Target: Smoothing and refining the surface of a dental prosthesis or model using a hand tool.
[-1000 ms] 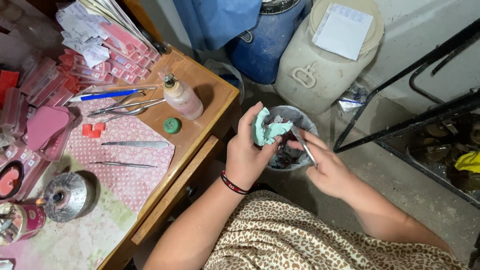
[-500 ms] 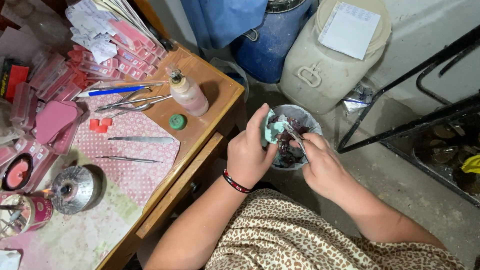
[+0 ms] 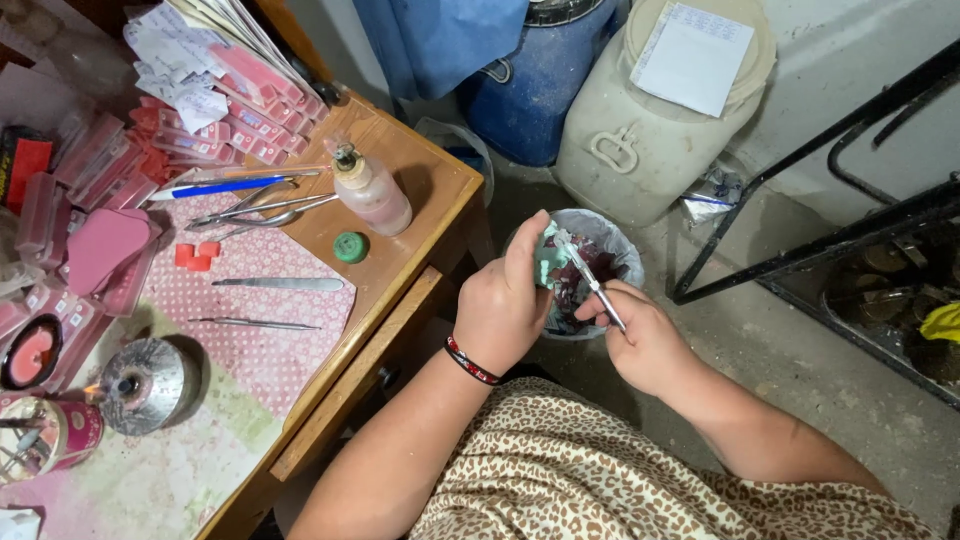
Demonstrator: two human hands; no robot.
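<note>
- My left hand (image 3: pixel 503 310) is closed around a teal wad of tissue (image 3: pixel 549 262), thumb up along it, just above the small waste bin (image 3: pixel 620 245) on the floor.
- My right hand (image 3: pixel 640 335) pinches a thin metal tool (image 3: pixel 590 280) between thumb and fingers; its tip touches the tissue.
- The bin, lined with a pale bag and holding dark scraps, sits just right of the wooden tabletop (image 3: pixel 420 190).
- On the tabletop, left of the bin: a small bottle of pinkish liquid (image 3: pixel 372 190), a green cap (image 3: pixel 350 247), a blue pen (image 3: pixel 215 188) and tweezers (image 3: pixel 278 284) on a dotted pink cloth (image 3: pixel 270 340).
</note>
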